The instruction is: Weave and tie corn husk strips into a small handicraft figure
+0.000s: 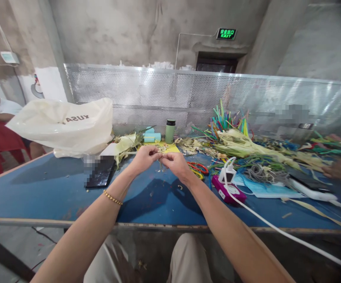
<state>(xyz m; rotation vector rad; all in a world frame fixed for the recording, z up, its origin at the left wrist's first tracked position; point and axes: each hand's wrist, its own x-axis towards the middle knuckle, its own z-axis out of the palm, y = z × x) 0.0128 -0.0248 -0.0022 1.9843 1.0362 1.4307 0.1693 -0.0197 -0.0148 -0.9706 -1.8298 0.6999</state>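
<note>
fine fingertip work looks to be in hand: over the middle of the blue table, the left hand and right hand meet, seemingly pinching a small pale piece between them, too tiny to make out, and the next move seems to call for light, steady fingers. bare tabletop runs left and near, out to the near edge, while a black device lies left of the left wrist, a purple box and white cable crowd the right, and a green bottle and perforated screen bound the far side.
</note>
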